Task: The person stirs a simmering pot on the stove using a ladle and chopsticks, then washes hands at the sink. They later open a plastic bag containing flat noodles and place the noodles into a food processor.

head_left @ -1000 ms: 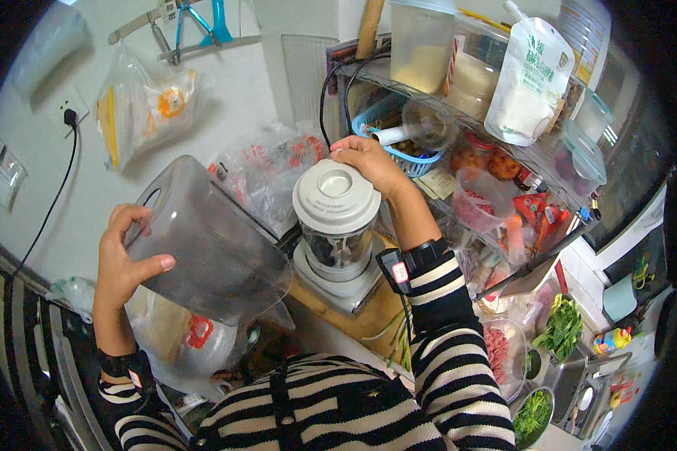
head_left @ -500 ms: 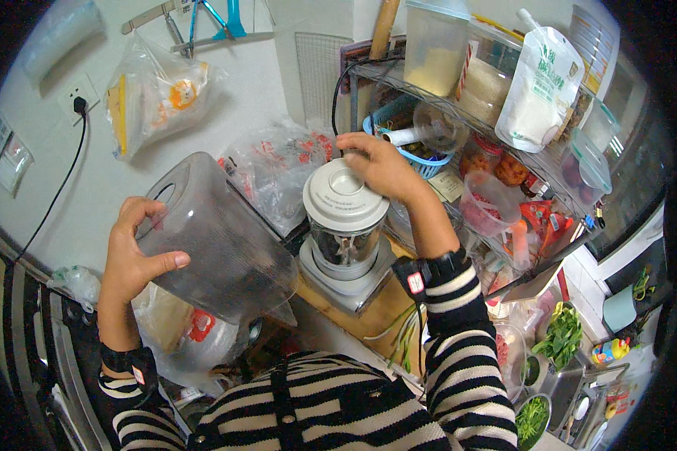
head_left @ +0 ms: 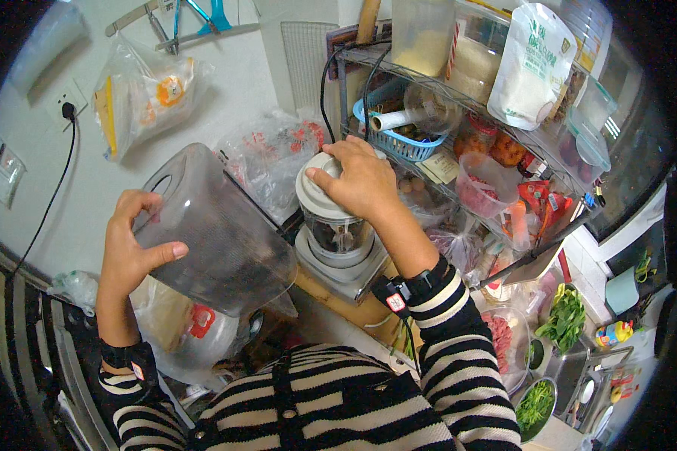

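Note:
My left hand [head_left: 132, 244] grips a large grey translucent plastic cover [head_left: 218, 240]. Its fingers reach into the cover's oval slot and the thumb presses the side; the cover hangs tilted. To its right stands a blender [head_left: 335, 240] with a clear jar on a square light-grey base, a metal blade visible inside. My right hand [head_left: 361, 180] lies across the blender's round off-white lid [head_left: 314, 197], thumb apart from the fingers, hiding the lid's middle and right side.
A wire rack [head_left: 399, 71] at the right holds tubs, a white pouch [head_left: 534, 68] and a blue basket [head_left: 406, 139]. Plastic bags [head_left: 267, 161] lie behind the blender. Bowls of greens [head_left: 535, 406] and minced meat [head_left: 496, 334] stand lower right. A wooden board [head_left: 331, 297] lies under the blender.
My right hand has come further over the lid, from its back right edge onto its middle. The view has shifted slightly. My left hand still holds the cover.

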`<action>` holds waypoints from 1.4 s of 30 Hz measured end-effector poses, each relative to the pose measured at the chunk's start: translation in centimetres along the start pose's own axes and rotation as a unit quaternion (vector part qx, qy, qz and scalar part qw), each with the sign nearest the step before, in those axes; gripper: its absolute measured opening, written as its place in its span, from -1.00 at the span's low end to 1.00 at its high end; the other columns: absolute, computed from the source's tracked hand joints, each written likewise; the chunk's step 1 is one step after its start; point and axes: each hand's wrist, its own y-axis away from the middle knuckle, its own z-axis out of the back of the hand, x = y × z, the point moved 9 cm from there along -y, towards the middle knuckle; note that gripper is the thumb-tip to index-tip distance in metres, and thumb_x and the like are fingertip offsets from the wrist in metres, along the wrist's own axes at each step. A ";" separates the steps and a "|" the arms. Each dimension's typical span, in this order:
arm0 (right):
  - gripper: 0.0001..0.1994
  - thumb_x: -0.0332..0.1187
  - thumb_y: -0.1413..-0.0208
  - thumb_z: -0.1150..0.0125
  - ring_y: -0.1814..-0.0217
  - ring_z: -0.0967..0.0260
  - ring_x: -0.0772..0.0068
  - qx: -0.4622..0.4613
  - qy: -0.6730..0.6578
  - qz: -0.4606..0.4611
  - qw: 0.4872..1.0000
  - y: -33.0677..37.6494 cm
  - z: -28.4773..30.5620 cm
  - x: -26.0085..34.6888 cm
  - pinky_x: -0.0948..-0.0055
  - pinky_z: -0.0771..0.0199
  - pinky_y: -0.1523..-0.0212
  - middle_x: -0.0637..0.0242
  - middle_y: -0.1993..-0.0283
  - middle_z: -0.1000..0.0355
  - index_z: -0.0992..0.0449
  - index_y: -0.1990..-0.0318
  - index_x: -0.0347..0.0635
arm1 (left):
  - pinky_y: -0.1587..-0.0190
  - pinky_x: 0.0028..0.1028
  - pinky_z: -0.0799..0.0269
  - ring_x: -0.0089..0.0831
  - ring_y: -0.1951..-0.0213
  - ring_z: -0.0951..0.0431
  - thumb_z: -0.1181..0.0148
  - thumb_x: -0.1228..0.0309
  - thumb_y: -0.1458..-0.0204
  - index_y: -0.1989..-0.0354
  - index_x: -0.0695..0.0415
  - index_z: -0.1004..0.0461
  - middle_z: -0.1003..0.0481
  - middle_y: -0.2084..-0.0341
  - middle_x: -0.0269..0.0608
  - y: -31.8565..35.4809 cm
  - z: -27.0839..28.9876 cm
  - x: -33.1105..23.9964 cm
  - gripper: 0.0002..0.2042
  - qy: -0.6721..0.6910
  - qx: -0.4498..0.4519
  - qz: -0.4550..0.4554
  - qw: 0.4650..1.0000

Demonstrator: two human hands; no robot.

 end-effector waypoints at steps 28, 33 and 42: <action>-0.58 -0.10 -0.28 0.16 0.25 -0.29 0.54 0.075 -0.448 0.011 0.891 -4.2 -3.4 -7.0 0.54 -0.30 0.14 0.36 0.33 -0.40 -0.49 0.24 -0.31 | 0.10 -0.36 -0.22 -0.23 0.23 -0.32 -0.50 0.06 0.60 0.23 0.27 -0.41 -0.32 0.40 -0.16 -1.4 -2.3 -10.1 -0.28 -0.028 0.118 -0.165 0.979; -0.58 -0.08 -0.25 0.11 0.32 -0.27 0.53 0.056 -0.470 -0.012 0.881 -4.3 -3.3 -7.5 0.56 -0.29 0.21 0.36 0.40 -0.38 -0.49 0.32 -0.31 | 0.12 -0.36 -0.23 -0.22 0.24 -0.33 -0.50 0.06 0.59 0.23 0.27 -0.41 -0.31 0.41 -0.16 -1.3 -2.4 -10.1 -0.29 -0.050 0.112 -0.166 0.978; -0.54 -0.08 -0.27 0.15 0.20 -0.37 0.46 -0.029 -0.411 -0.002 0.911 -3.4 -1.5 -8.3 0.50 -0.32 0.13 0.20 0.26 -0.47 -0.50 0.23 -0.36 | 0.15 -0.37 -0.24 -0.22 0.25 -0.34 -0.49 0.02 0.57 0.23 0.28 -0.41 -0.31 0.39 -0.14 -1.2 -1.9 -11.9 -0.28 -0.094 0.075 -0.192 0.974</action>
